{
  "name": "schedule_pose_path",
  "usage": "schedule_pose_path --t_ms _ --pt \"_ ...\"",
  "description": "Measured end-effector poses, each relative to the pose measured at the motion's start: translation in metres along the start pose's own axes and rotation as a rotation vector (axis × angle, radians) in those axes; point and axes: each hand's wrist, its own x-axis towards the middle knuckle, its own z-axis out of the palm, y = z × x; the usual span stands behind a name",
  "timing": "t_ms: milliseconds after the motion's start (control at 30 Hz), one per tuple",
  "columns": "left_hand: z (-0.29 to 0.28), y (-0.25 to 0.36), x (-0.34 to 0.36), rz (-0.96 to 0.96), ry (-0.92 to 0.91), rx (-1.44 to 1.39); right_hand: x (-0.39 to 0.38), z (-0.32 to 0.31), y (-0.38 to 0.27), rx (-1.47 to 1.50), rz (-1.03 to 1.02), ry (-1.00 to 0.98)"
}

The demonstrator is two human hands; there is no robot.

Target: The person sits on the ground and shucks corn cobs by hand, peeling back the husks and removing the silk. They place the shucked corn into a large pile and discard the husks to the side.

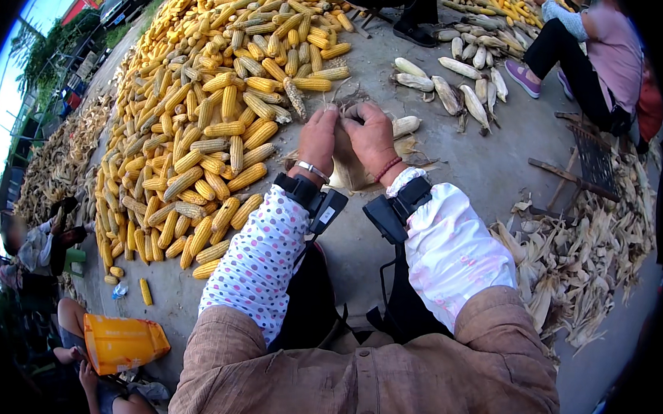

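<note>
Pinching a husk [348, 165] beside the corn pile's [200, 136] right edge, your left hand [318, 140] and right hand [371, 140] had narrowly curled fingers; it looked light, papery and easily torn, best gripped near its top.

On my feed I see an orange container [123, 343] lower left, a chair [594, 167] at right, a dark vehicle [125, 0] upper left.
</note>
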Motion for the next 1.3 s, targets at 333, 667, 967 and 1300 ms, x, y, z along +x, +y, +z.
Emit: schedule_pose_path --t_ms 333,667,967,1300 --pt "-0.019 -0.009 0.020 -0.252 0.065 -0.216 -0.001 -0.011 0.003 0.176 0.108 -0.194" --pt "-0.080 -0.004 0.044 -0.431 0.298 -0.538 0.009 -0.034 0.014 0.477 0.402 -0.239" --pt "-0.142 -0.024 0.063 -0.441 0.325 -0.664 0.028 -0.085 0.052 0.565 0.685 0.024" --pt "-0.106 -0.009 0.055 -0.348 0.397 -0.517 0.027 -0.056 0.063 -0.333 0.161 0.169"
